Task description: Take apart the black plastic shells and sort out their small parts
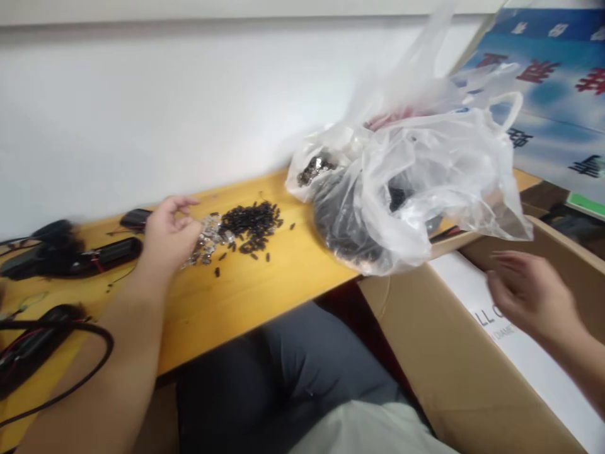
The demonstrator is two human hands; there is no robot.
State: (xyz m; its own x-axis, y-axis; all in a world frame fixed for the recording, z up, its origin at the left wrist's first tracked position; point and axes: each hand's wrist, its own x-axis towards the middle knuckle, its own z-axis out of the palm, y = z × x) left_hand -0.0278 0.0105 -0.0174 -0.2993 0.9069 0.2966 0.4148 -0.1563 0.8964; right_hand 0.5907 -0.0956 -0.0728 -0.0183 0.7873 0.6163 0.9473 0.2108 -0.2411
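Blue poster [551, 98] at right, red and black lettering. White wall [142, 113] behind yellow table [208, 315]. Black cable [112, 345] looping, lower left.

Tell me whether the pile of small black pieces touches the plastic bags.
Apart. The head view shows bare yellow tabletop between the pile of small black pieces and the plastic bags, with one loose piece in the gap.

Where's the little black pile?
In the head view, the black pile is left of centre on the table, between the shiny bits and the plastic bag.
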